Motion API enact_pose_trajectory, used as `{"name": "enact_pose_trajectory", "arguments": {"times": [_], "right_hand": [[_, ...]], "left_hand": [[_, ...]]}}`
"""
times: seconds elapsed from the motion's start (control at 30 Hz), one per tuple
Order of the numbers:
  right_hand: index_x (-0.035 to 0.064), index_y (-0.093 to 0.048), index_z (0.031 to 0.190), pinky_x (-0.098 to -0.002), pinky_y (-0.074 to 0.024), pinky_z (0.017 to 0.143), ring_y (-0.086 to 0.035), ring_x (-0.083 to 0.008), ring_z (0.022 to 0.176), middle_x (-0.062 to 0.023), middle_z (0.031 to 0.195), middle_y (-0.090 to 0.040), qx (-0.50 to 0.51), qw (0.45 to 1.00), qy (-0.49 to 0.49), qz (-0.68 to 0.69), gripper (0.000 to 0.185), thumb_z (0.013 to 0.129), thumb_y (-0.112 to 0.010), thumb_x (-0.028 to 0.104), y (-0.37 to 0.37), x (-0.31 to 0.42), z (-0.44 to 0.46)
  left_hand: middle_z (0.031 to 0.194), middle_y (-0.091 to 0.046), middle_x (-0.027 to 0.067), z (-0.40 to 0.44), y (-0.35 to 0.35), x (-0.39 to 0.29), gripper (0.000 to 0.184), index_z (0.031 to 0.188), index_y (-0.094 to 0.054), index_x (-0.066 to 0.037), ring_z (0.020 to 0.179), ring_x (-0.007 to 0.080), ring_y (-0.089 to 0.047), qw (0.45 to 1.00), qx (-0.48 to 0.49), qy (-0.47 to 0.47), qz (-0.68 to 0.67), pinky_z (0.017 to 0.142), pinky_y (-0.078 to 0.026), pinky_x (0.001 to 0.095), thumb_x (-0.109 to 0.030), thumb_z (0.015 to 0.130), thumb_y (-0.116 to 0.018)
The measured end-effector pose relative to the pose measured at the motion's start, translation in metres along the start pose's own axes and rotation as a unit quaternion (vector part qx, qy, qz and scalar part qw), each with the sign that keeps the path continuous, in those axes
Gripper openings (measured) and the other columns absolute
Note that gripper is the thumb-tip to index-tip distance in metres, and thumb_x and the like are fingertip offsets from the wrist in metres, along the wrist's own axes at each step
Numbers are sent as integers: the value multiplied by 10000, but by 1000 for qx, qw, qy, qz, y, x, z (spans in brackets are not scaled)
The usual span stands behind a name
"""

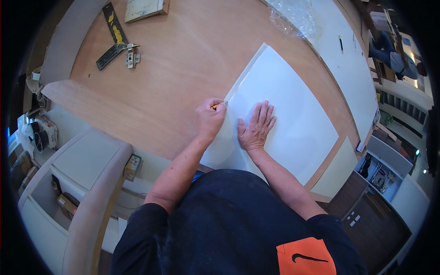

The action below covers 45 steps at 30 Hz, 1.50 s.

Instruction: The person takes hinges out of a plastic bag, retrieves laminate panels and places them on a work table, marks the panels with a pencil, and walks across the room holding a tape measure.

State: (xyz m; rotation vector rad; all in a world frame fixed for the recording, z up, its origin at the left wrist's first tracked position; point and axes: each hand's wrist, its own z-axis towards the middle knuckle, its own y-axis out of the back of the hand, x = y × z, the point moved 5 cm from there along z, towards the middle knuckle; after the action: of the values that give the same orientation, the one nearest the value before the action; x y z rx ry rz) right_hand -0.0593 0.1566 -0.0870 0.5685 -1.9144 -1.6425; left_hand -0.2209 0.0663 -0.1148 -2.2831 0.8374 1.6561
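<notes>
A large white sheet [288,133] lies at an angle on the brown wooden board. My left hand [211,118] is closed around a slim yellow tool [214,106] that looks like a utility knife, mostly hidden by the fingers. Its tip meets the sheet's left edge. From there a narrow strip [247,71] runs along that edge to the far corner, with a thin line between it and the rest of the sheet. My right hand [258,127] rests flat on the white surface, fingers spread, with nothing in it.
On the board [183,55], a try square [112,34] and a metal hinge [131,57] lie at upper left, near a wooden block [145,9]. Clear plastic wrap [291,18] sits at upper right. A person [401,62] is in the far right background.
</notes>
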Motion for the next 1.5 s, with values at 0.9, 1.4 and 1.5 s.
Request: {"name": "enact_pose_trajectory", "arguments": {"times": [0.9,1.4,1.5], "right_hand": [[-16,-197,1548,-640,-33,1171,-49,-448,1511,-234,1634,-114,-12,1000,3,-16,892,895,-539,486,-1,1,0],[1,-172,1561,-613,-33,1178,-54,-418,1519,-214,1642,-106,-16,1000,1,-23,858,932,-491,489,1,2,-1],[2,-172,1561,-612,-31,1178,-52,-416,1519,-213,1642,-106,-19,1000,3,-23,854,934,-489,487,1,3,-1]], "left_hand": [[696,-660,64,2,3,-10,142,894,-680,26,548,100,-617,987,94,89,-91,522,-508,259,-101,893,-615],[699,-661,74,5,4,-17,120,885,-666,46,539,114,-622,981,108,122,-102,512,-509,259,-62,878,-615],[698,-659,76,5,6,-15,109,883,-661,37,528,112,-613,976,119,131,-126,499,-500,258,-62,883,-615]]}}
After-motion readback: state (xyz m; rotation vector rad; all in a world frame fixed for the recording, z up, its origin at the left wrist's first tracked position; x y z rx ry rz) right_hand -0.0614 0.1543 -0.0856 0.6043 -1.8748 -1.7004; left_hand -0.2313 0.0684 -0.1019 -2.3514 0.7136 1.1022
